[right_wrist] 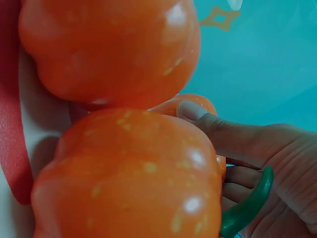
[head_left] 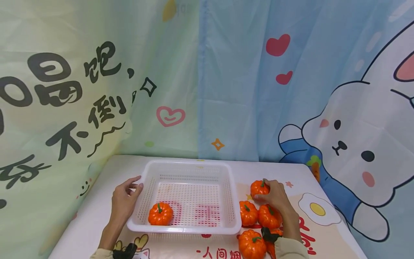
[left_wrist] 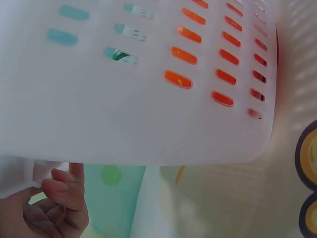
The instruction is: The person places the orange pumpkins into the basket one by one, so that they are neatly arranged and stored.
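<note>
A white plastic basket (head_left: pixel 185 229) with slotted walls stands on the table, one orange toy pumpkin (head_left: pixel 160 214) in its front left corner. My left hand (head_left: pixel 124 198) is at the basket's left rim, thumb and curled fingers holding its edge; the left wrist view shows the basket wall (left_wrist: pixel 124 109) close up. To the right of the basket, my right hand (head_left: pixel 275 196) grips another pumpkin (head_left: pixel 258 187) between thumb and fingers. In the right wrist view, two nearer pumpkins partly hide that held pumpkin (right_wrist: pixel 195 100), and the thumb lies on it.
Close to the right hand sit more orange pumpkins: a left one (head_left: pixel 248 213), a right one (head_left: pixel 269 216) and a front one (head_left: pixel 252 244). Another is partly hidden under the right wrist. A printed cloth covers the table (head_left: pixel 326 237); a patterned curtain (head_left: pixel 229 90) hangs behind.
</note>
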Available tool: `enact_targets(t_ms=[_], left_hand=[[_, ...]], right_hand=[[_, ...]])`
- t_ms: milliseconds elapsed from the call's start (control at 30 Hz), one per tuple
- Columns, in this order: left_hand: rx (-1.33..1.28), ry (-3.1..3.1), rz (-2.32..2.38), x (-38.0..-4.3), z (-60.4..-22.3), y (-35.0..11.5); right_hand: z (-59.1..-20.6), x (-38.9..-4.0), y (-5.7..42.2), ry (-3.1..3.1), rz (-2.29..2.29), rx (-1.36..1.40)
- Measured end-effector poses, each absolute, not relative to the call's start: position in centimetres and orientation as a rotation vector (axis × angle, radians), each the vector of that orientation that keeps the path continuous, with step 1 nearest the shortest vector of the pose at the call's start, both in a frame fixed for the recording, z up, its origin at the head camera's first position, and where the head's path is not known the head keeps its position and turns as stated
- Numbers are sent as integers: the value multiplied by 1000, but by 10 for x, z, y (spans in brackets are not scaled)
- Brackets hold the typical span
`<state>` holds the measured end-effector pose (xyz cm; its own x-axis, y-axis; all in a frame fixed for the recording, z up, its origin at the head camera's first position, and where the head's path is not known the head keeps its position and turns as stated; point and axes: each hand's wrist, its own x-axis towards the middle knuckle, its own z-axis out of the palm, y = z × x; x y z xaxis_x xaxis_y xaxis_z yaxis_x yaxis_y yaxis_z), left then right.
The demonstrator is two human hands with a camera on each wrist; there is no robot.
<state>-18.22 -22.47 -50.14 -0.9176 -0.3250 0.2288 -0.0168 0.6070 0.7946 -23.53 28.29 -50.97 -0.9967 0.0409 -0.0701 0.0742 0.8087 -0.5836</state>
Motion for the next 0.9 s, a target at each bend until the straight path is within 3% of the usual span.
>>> enact_targets(t_ms=[900], left_hand=[[284,-2483,-1214,-182,-502,-224]], right_hand=[[-498,-227,288,2970,-970,5]])
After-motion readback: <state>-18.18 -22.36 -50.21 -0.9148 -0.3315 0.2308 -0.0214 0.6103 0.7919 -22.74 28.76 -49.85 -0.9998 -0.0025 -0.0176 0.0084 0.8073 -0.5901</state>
